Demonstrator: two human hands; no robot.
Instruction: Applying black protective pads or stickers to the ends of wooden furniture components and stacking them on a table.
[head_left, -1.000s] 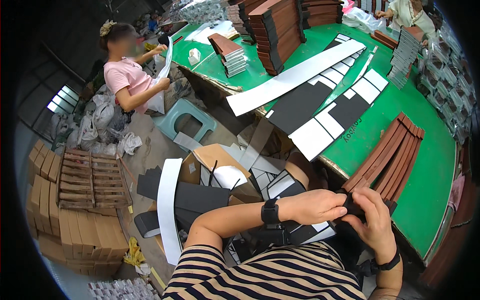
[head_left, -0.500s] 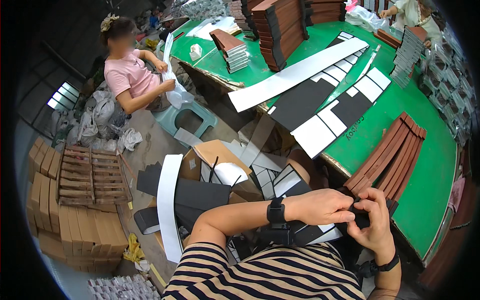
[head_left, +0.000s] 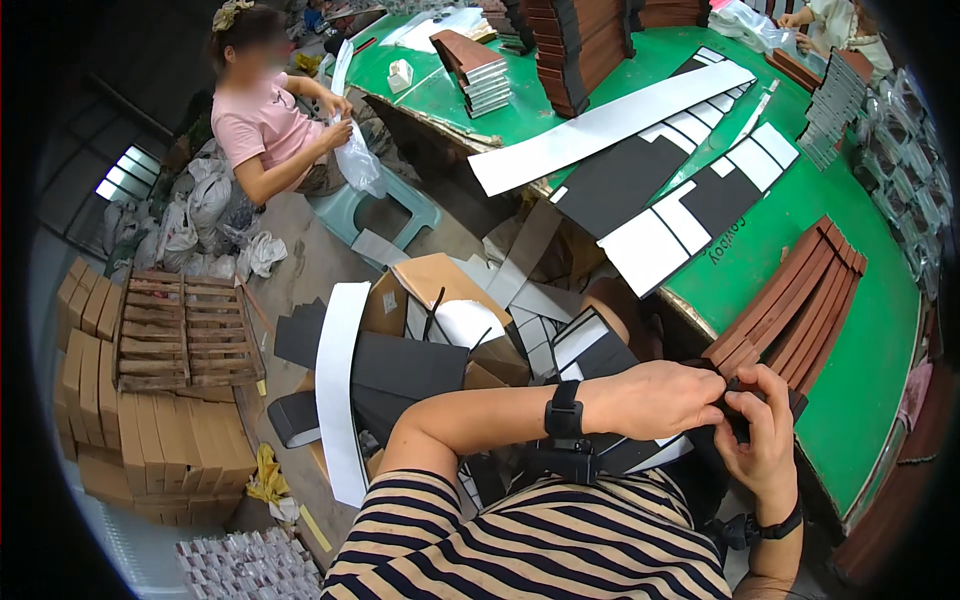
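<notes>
My left hand [head_left: 655,400] and my right hand [head_left: 762,440] meet at the near edge of the green table [head_left: 870,400]. Both are closed, fingertips pinched together over something small and dark that I cannot make out. Right beside them lies a bundle of reddish-brown slats [head_left: 785,300] with dark ends, fanned slightly apart on the table. Beyond my hands, black sheets with white rectangles [head_left: 655,250] overhang the table edge, and a long white strip [head_left: 610,125] lies across them.
Below the table, a heap holds an open cardboard box [head_left: 440,280], black sheets [head_left: 410,370] and a white strip [head_left: 342,400]. Stacked brown slats [head_left: 570,60] stand farther back. A seated person [head_left: 265,120] handles a plastic bag on the left. Cartons [head_left: 180,440] and a wooden pallet [head_left: 185,330] are at far left.
The view has shifted slightly, so the table sits a little higher and farther right. My fingers have moved slightly but stay pinched together. The seated person's hands have shifted on the plastic bag.
</notes>
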